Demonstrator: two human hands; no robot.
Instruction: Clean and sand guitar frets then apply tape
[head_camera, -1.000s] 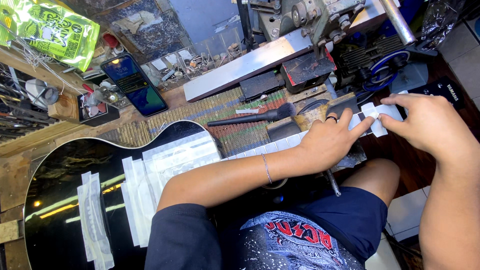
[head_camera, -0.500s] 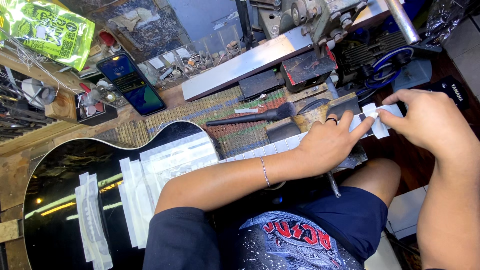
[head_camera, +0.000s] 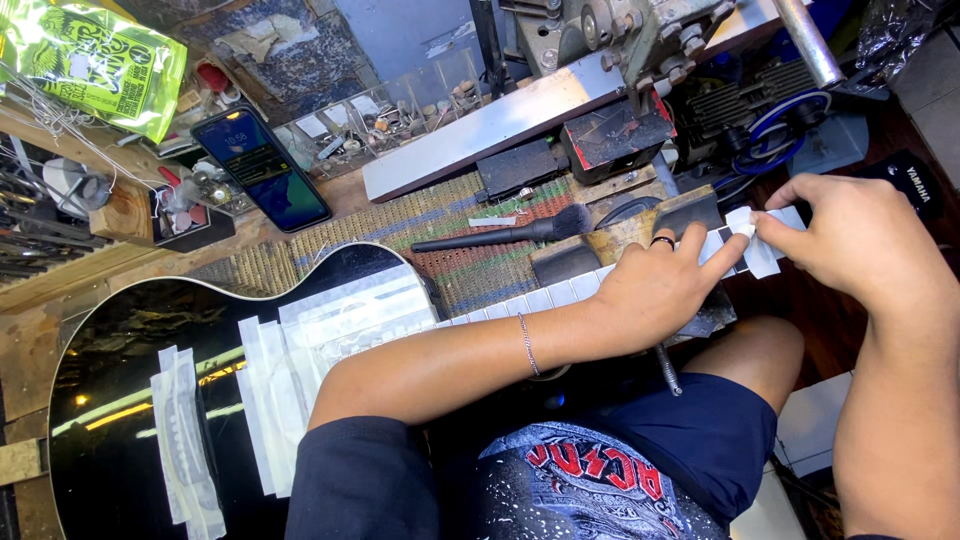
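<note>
Head view: right hand (head_camera: 850, 240) grip pinching tape (head_camera: 757, 245)

One head-worn camera looks steeply down, close over the workbench (head_camera: 330, 195), lap and both forearms; no second view.

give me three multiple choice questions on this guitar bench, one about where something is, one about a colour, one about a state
1. Where does the brush lie?
A. on the woven mat beyond the guitar neck
B. on the guitar body
C. on the phone

2. What colour is the guitar body?
A. red
B. glossy black
C. plain wood

3. What is the right hand doing?
A. resting open on the mat
B. gripping the brush
C. pinching a strip of white tape at the neck

Answers: 1 A, the brush rests on the mat past the neck. 2 B, the body shines black. 3 C, its fingers close on the tape beside the left hand.
</note>
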